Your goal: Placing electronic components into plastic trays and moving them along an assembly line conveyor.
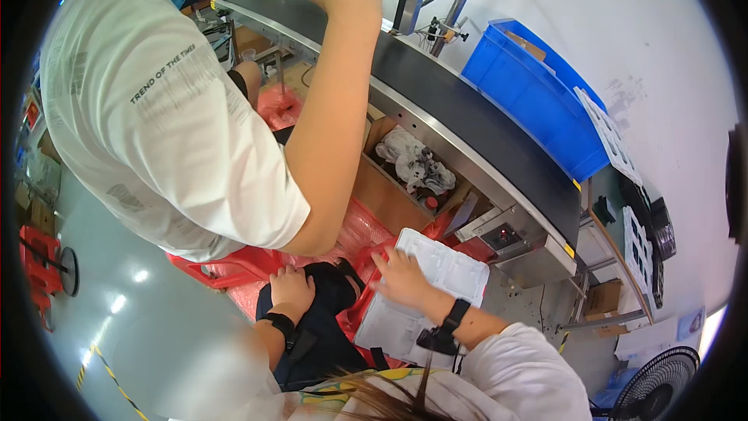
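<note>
One thin white moulded plastic tray [425, 296] rests on our lap; our right hand [403, 279] lies flat on it, grip spread. Light, flexible: we judge its edges best. Left hand [291, 288] rests loosely curled on our knee.

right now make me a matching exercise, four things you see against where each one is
Things:
1. white moulded plastic tray
2. blue plastic crate
3. black standing fan
4. crumpled white rag

Places:
A. in the open box under the conveyor
B. lower right corner, on the floor
C. under the right hand
D. beyond the dark belt, by the wall

Pairs: 1-C, 2-D, 3-B, 4-A
</note>
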Available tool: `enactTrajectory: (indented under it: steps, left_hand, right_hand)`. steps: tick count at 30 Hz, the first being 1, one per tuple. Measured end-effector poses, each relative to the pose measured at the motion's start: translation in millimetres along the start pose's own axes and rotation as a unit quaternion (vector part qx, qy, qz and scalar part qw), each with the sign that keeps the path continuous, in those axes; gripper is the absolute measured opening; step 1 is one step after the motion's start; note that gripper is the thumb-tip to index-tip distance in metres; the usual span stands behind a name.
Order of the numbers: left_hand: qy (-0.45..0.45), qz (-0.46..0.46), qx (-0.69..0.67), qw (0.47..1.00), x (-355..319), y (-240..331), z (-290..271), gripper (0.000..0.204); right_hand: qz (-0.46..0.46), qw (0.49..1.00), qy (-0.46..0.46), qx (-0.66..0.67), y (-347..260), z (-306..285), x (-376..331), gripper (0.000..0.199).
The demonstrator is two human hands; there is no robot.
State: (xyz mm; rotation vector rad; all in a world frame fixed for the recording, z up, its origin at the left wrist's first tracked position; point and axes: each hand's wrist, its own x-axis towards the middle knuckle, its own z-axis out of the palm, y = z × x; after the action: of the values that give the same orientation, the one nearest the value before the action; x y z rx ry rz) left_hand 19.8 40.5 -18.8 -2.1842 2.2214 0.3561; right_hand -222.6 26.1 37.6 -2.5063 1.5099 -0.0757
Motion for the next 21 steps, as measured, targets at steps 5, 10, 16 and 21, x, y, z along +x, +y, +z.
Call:
enactTrajectory:
  steps: [5,10,16,21]
  left_hand:
    - [0.010,0.005,0.018,1.000,-2,-3,6,0.036]
    - [0.010,0.007,0.013,1.000,2,-1,4,0.035]
    - [0.019,0.002,0.016,1.000,7,0,5,0.033]
    - [0.022,0.022,0.009,0.999,11,8,9,0.030]
  right_hand:
    - [0.143,0.974,-0.171,0.030,-14,27,-32,0.070]
    - [0.144,0.980,-0.056,0.129,-1,32,-33,0.062]
    - [0.172,0.973,-0.119,0.099,-17,40,-36,0.066]
    - [0.180,0.982,-0.048,0.012,-40,66,-59,0.077]
